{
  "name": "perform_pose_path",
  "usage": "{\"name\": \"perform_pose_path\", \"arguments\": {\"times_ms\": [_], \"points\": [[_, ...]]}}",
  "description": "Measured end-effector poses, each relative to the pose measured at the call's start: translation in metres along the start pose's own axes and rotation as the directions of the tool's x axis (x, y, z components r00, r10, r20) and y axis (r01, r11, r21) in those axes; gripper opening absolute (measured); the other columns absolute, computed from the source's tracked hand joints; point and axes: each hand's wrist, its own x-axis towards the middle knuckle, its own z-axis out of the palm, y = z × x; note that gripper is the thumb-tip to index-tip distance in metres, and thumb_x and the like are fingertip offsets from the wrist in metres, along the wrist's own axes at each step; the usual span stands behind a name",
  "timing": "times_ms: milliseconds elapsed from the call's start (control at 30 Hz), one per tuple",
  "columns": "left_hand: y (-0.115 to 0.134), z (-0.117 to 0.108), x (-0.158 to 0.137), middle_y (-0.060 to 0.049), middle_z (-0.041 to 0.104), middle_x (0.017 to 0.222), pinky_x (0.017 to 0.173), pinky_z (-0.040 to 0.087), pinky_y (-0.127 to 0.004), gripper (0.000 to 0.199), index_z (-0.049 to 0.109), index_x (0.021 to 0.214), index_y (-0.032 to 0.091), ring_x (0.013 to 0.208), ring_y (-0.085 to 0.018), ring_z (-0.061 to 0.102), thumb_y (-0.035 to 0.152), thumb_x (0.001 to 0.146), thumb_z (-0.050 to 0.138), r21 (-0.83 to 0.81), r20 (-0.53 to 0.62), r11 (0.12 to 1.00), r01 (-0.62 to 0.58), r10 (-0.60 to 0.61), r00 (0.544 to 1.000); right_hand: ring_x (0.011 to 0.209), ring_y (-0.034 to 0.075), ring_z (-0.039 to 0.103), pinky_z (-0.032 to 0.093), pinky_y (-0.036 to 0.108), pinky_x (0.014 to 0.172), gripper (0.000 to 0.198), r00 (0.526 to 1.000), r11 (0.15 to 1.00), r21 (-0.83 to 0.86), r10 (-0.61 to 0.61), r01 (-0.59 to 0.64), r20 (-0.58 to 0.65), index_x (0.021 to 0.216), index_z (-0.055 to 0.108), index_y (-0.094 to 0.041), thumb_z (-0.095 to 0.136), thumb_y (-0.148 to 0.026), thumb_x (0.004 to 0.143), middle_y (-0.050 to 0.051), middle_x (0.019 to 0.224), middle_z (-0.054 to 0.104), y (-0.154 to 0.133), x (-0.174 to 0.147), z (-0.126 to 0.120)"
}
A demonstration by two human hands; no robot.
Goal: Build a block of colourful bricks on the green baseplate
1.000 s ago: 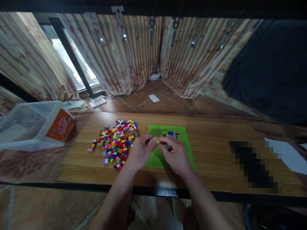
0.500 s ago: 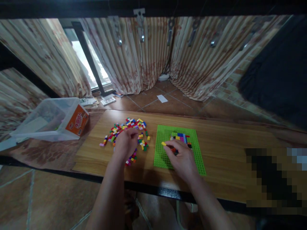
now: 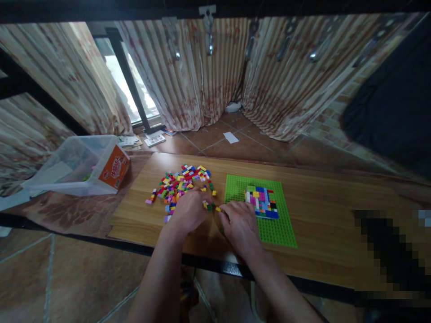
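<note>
Fingers of our left hand [image 3: 189, 213] and right hand [image 3: 239, 224] curl downward, hiding any held brick; we cannot tell their grip. Loose bricks [image 3: 180, 185] lie at our left fingertips, and the green baseplate [image 3: 279, 226] touches our right hand.

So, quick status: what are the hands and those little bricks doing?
Left hand on near edge of loose brick pile. Right hand on green baseplate's near-left corner. Multicoloured brick patch on plate, untouched. Grip unclear.

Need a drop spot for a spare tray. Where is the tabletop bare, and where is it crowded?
Bare: the wood right of the green baseplate, up to the blurred patch; also the front-left corner below the loose brick pile. Crowded: the pile, both hands (left hand, right hand), and the plastic bin far left.
</note>
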Motion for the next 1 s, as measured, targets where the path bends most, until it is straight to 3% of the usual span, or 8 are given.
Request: {"name": "perform_pose_path", "arguments": {"times_ms": [267,500,700,1000], "points": [[0.012,-0.003,-0.003,-0.007,0.065,0.092,0.080,0.048,-0.030,0.028,0.073,0.080,0.022,0.087,-0.021,0.063,0.003,0.065,0.059,-0.037,0.003,0.999,0.011,-0.011,1.000,0.085,0.022,0.055,0.032,0.038,0.082,0.010,1.000,1.000,0.003,-0.011,0.011,0.007,0.087,0.067,-0.021,0.057,-0.021,0.087,0.005,0.085,0.066,-0.002,0.001,0.001],[0.008,-0.008,0.003,-0.003,0.068,0.086,0.073,0.046,-0.028,0.025,0.070,0.088,0.019,0.077,-0.018,0.062,0.007,0.072,0.055,-0.217,-0.052,0.975,-0.038,0.027,0.998,0.086,0.020,0.060,0.038,0.036,0.083,0.015,0.993,0.983,0.182,0.053,-0.033,-0.108,0.083,0.067,-0.022,0.054,-0.021,0.090,0.003,0.085,0.069,0.001,0.002,-0.009],[0.029,0.001,0.009,-0.002,0.067,0.081,0.069,0.046,-0.025,0.020,0.065,0.087,0.016,0.072,-0.014,0.062,0.007,0.075,0.052,-0.422,-0.142,0.903,-0.083,0.025,0.990,0.084,0.019,0.063,0.043,0.036,0.083,0.017,0.944,0.942,0.319,0.192,-0.101,-0.270,0.085,0.069,-0.023,0.054,-0.024,0.091,0.003,0.086,0.071,0.020,0.002,-0.029],[0.075,0.033,0.023,-0.002,0.071,0.092,0.076,0.050,-0.026,0.023,0.067,0.097,0.019,0.079,-0.014,0.064,0.010,0.078,0.057,-0.566,-0.218,0.815,-0.125,-0.002,0.976,0.082,0.020,0.065,0.049,0.035,0.076,0.019,0.859,0.864,0.457,0.387,-0.211,-0.336,0.084,0.071,-0.023,0.056,-0.034,0.087,0.004,0.087,0.072,0.055,-0.005,-0.052]]}}
